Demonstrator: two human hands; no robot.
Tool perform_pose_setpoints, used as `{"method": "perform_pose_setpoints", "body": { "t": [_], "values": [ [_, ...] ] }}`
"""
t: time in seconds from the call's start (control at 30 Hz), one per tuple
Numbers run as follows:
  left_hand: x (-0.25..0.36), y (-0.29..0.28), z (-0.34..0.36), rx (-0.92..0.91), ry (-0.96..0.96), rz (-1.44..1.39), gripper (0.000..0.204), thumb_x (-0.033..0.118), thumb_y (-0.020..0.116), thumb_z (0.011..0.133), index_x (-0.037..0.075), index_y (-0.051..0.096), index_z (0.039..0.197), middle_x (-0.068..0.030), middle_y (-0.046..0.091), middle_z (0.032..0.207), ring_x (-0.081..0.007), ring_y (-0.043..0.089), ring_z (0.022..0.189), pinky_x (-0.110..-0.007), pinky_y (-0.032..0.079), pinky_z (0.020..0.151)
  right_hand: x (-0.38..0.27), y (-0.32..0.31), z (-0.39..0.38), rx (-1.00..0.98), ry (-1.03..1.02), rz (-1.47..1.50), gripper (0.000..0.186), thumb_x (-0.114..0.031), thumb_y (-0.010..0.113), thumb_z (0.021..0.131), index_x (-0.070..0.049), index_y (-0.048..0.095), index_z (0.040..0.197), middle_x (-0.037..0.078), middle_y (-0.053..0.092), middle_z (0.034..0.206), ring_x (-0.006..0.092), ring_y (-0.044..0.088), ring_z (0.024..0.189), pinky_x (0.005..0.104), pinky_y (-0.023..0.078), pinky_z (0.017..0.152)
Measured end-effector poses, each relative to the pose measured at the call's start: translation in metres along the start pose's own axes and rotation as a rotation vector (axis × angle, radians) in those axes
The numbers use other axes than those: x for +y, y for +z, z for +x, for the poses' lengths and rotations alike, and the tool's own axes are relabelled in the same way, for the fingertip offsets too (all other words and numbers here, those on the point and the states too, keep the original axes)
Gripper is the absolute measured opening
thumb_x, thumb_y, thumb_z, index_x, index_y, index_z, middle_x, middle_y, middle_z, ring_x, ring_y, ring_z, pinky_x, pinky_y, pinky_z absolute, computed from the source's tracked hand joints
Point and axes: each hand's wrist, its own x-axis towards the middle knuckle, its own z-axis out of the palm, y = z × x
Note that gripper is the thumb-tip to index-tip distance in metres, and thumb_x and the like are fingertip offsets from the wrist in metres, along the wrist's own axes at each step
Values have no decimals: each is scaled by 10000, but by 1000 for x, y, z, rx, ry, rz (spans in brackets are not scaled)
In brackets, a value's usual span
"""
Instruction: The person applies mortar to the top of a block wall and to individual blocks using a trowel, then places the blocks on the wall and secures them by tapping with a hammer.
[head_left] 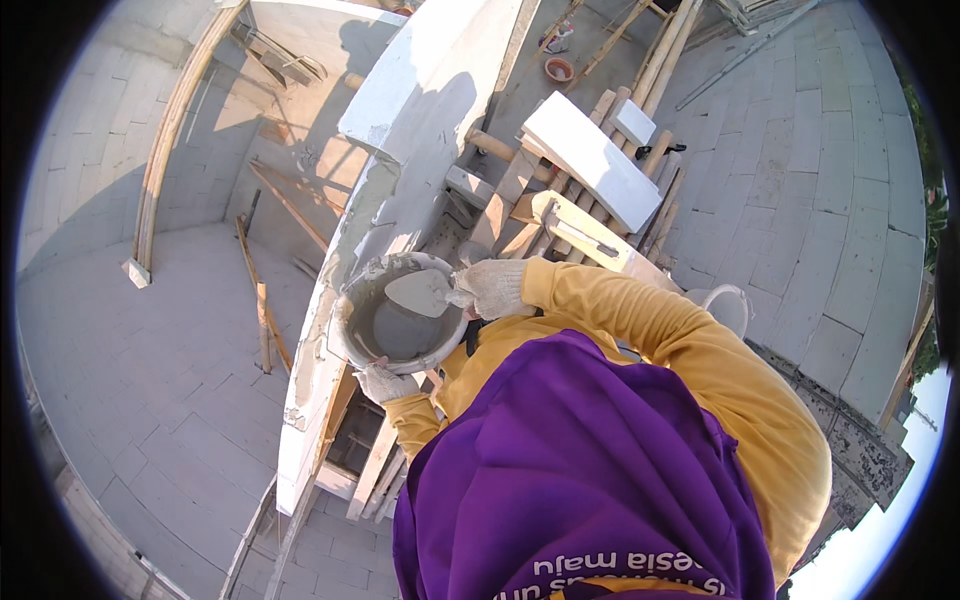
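A grey bucket [452, 352] with wet grey mortar [403, 330] inside rests against the top of a partly built block wall. My left hand [380, 383], in a pale work glove, grips its near rim. The gloved right hand [495, 287] is closed round the handle of a trowel [420, 292]. The trowel's leaf-shaped blade, coated in grey mortar, is held over the bucket's mouth. Most of the handle is hidden by the glove.
Along the wall [400, 205], mortar smears its edge. White blocks [592, 160] lie on wooden poles to the right, beside a yellowish handsaw or wooden tool [590, 238]. A white bucket [728, 308] stands behind my right arm. Timber props [262, 325] stand at left, below the wall.
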Motion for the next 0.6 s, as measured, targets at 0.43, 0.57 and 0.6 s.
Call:
{"method": "perform_pose_setpoints", "body": {
  "t": [0.43, 0.57, 0.6],
  "values": [
    [20, -2, 89, -520, 751, 225, 242, 20, 677, 765, 23, 627, 1002, -199, 655, 991, -343, 649, 940, -439, 521, 814, -10, 66, -61, 532, 190, -181, 430, -265, 644, 867, -51, 648, 1240, 193, 648, 1052, 345, 648, 1026, 482, 527, 861],
    [64, 39, 78, -772, 464, -143, 292, 64, 681, 812, 32, 635, 1099, -196, 656, 1101, -319, 657, 977, -436, 528, 847, -48, 62, -38, 784, 188, -53, 370, -302, 689, 854, -13, 697, 1084, 213, 679, 1014, 343, 687, 985, 468, 554, 809],
    [74, 50, 76, -811, 394, -208, 299, 76, 670, 829, 36, 623, 1121, -190, 651, 1117, -313, 652, 992, -434, 523, 861, -56, 56, -28, 787, 147, -21, 334, -298, 704, 842, -26, 721, 1035, 207, 702, 1001, 343, 708, 955, 461, 564, 805]
  ]
}}
